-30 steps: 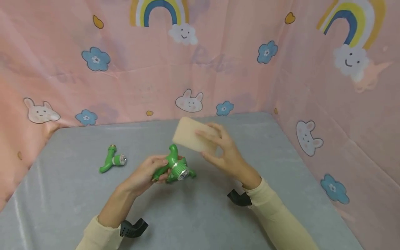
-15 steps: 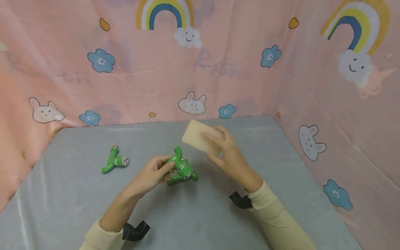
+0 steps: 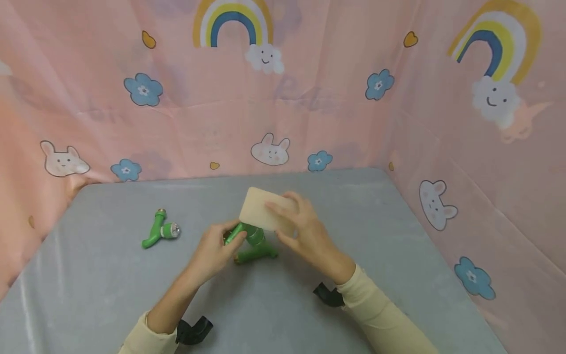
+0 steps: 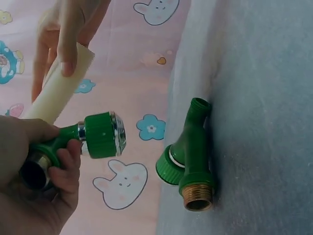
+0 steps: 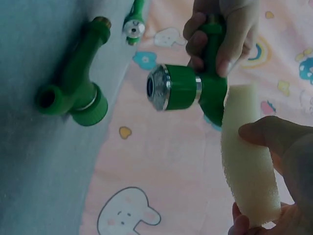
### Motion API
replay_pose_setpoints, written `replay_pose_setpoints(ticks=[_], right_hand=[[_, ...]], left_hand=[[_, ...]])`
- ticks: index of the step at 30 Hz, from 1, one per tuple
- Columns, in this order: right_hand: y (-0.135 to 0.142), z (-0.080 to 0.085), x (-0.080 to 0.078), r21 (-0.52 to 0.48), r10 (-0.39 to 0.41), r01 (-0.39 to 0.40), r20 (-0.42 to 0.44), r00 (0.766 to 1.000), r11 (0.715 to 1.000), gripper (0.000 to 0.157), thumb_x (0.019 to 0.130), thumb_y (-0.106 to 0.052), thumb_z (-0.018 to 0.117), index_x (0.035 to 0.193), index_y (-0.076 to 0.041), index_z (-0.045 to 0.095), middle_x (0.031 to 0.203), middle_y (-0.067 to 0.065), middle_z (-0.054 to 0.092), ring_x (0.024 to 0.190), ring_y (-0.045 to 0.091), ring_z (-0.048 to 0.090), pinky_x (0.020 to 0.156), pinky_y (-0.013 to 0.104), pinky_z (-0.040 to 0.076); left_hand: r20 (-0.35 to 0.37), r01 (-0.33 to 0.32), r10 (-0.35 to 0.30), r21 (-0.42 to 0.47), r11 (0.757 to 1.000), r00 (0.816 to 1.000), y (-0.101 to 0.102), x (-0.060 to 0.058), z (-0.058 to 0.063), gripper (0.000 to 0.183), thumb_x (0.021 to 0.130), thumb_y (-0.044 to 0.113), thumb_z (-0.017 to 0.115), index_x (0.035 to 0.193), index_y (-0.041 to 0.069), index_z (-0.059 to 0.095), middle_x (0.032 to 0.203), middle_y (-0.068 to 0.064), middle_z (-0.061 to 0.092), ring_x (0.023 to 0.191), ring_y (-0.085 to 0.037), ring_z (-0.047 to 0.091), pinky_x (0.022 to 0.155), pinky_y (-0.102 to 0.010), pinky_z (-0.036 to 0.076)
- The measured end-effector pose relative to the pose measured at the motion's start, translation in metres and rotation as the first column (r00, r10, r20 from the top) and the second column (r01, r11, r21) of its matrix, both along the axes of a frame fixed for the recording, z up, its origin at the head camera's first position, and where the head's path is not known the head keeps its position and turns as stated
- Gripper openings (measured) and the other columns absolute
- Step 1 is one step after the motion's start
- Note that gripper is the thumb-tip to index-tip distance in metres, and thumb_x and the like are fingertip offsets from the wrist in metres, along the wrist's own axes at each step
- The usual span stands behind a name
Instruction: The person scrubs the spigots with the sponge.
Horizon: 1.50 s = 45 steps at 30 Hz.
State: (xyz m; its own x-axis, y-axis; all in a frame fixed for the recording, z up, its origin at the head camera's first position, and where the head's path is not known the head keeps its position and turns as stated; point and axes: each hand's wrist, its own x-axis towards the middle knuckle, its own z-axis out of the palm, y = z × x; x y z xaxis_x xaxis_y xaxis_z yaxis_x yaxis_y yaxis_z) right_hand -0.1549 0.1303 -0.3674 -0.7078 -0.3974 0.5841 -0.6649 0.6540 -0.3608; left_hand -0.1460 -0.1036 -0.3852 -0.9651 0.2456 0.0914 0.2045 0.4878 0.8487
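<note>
My left hand (image 3: 215,250) grips a green tap (image 4: 100,134) by its threaded end, above the table. The tap has a round green knob with a silver rim. Between thumb and fingers, my right hand (image 3: 311,236) holds a cream sponge (image 3: 261,209). In the right wrist view the sponge (image 5: 249,152) lies against the curved spout side of the held tap (image 5: 181,87). From the head view, the sponge hides most of that tap. Below the hands a second green tap (image 3: 254,253) lies on the table; its brass thread shows in the left wrist view.
A third green tap (image 3: 159,229) lies to the left on the grey table cover (image 3: 101,275). Behind and to the right hangs a pink printed cloth (image 3: 336,118). A black curved piece (image 3: 194,330) sits at the left wrist, another (image 3: 328,295) at the right.
The sponge first shifted slightly right, then came down and left over the held tap. My left hand has turned that tap, and its knob no longer faces the head camera.
</note>
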Motion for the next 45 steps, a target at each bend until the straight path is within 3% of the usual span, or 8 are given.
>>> replay_pose_setpoints(ticks=[7, 13, 23, 26, 31, 35, 40, 45], right_hand=[[0.002, -0.004, -0.005, -0.086, -0.102, 0.101, -0.008, 0.995, 0.991, 0.062, 0.075, -0.004, 0.086, 0.133, -0.016, 0.066, 0.133, 0.022, 0.052, 0.117, 0.043, 0.052, 0.087, 0.053, 0.055], [-0.009, -0.008, 0.002, 0.025, -0.001, 0.002, -0.050, 0.999, 1.000, 0.062, 0.081, -0.012, 0.084, 0.139, -0.018, 0.062, 0.136, 0.020, 0.052, 0.112, 0.038, 0.052, 0.087, 0.049, 0.055], [-0.008, -0.005, 0.001, 0.034, -0.076, 0.075, 0.019, 0.997, 0.997, 0.062, 0.080, -0.011, 0.085, 0.138, -0.020, 0.064, 0.137, 0.020, 0.053, 0.112, 0.039, 0.055, 0.085, 0.050, 0.056], [-0.003, -0.001, -0.001, 0.035, -0.102, 0.100, 0.050, 0.994, 0.994, 0.061, 0.081, -0.011, 0.083, 0.138, -0.019, 0.063, 0.135, 0.023, 0.054, 0.116, 0.042, 0.056, 0.087, 0.052, 0.056], [0.008, 0.007, -0.008, -0.043, -0.175, 0.180, 0.099, 0.980, 0.983, 0.058, 0.083, -0.009, 0.079, 0.138, -0.015, 0.063, 0.135, 0.025, 0.052, 0.118, 0.043, 0.053, 0.088, 0.055, 0.055], [0.008, 0.008, -0.010, -0.139, -0.084, 0.097, 0.097, 0.992, 0.986, 0.061, 0.085, -0.010, 0.078, 0.143, -0.014, 0.058, 0.136, 0.025, 0.050, 0.119, 0.041, 0.053, 0.086, 0.052, 0.056], [-0.005, -0.001, -0.005, -0.082, 0.070, -0.065, 0.058, 0.996, 0.995, 0.061, 0.086, -0.014, 0.078, 0.143, -0.016, 0.058, 0.136, 0.023, 0.051, 0.117, 0.038, 0.056, 0.085, 0.047, 0.057], [-0.009, -0.009, -0.003, 0.046, -0.012, 0.006, 0.136, 0.991, 0.999, 0.060, 0.086, -0.015, 0.079, 0.142, -0.019, 0.060, 0.138, 0.024, 0.051, 0.119, 0.040, 0.057, 0.087, 0.051, 0.057]], left_hand=[[-0.129, -0.148, 0.134, -0.109, 0.983, 0.983, -0.004, -0.002, -0.008, 0.037, 0.094, 0.016, 0.071, 0.128, 0.000, 0.068, 0.091, -0.014, 0.075, 0.062, -0.011, 0.055, 0.049, -0.022, 0.045], [-0.311, -0.199, 0.128, -0.208, 0.958, 0.942, -0.001, -0.002, -0.012, 0.026, 0.088, 0.016, 0.076, 0.109, 0.000, 0.075, 0.081, -0.011, 0.074, 0.059, -0.010, 0.053, 0.050, -0.022, 0.043], [-0.414, -0.234, 0.128, -0.218, 0.947, 0.901, 0.005, 0.001, -0.007, 0.030, 0.085, 0.017, 0.078, 0.111, 0.001, 0.076, 0.093, -0.014, 0.077, 0.064, -0.014, 0.060, 0.050, -0.025, 0.046], [-0.395, -0.220, 0.126, -0.204, 0.954, 0.910, 0.005, 0.001, -0.007, 0.030, 0.087, 0.019, 0.077, 0.112, 0.002, 0.076, 0.093, -0.013, 0.077, 0.063, -0.011, 0.058, 0.049, -0.023, 0.045], [-0.242, -0.160, 0.133, -0.098, 0.982, 0.961, 0.001, -0.001, -0.008, 0.031, 0.092, 0.019, 0.072, 0.117, 0.002, 0.073, 0.092, -0.013, 0.077, 0.059, -0.011, 0.060, 0.048, -0.020, 0.047], [-0.062, -0.086, 0.091, 0.074, 0.994, 0.994, -0.004, -0.006, -0.007, 0.033, 0.097, 0.017, 0.067, 0.124, -0.003, 0.068, 0.098, -0.018, 0.078, 0.063, -0.026, 0.069, 0.046, -0.021, 0.045], [0.038, -0.038, 0.030, 0.214, 0.976, 0.999, -0.008, -0.011, -0.003, 0.038, 0.102, 0.017, 0.060, 0.133, -0.004, 0.060, 0.096, -0.025, 0.076, 0.059, -0.026, 0.070, 0.046, -0.027, 0.050], [0.086, -0.091, 0.069, 0.296, 0.951, 0.994, -0.011, -0.010, 0.001, 0.036, 0.102, 0.012, 0.059, 0.134, -0.005, 0.058, 0.100, -0.028, 0.075, 0.066, -0.017, 0.073, 0.059, -0.038, 0.061]])
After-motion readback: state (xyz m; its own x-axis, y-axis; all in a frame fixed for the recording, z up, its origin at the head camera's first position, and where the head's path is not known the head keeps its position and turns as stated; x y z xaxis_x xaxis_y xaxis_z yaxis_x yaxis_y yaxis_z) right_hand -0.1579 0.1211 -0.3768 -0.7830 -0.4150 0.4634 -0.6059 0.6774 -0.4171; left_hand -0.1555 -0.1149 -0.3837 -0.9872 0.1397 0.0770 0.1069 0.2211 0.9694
